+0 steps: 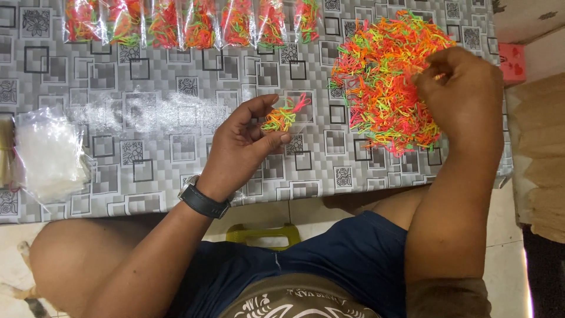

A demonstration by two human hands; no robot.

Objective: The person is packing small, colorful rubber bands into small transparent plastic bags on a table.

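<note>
My left hand (244, 144) pinches a small clear plastic bag (288, 118) that holds a few orange, green and pink rubber bands. My right hand (462, 94) reaches into a large heap of neon rubber bands (382, 76) on the grey patterned tablecloth (159, 112); its fingertips are closed among the bands at the heap's right side. A black watch (203, 200) sits on my left wrist.
A row of filled clear bags of rubber bands (194, 23) lies along the table's far edge. A stack of empty clear bags (50, 153) rests at the left. A yellow-green stool (262, 234) shows under the table, and cardboard (538, 159) stands at the right.
</note>
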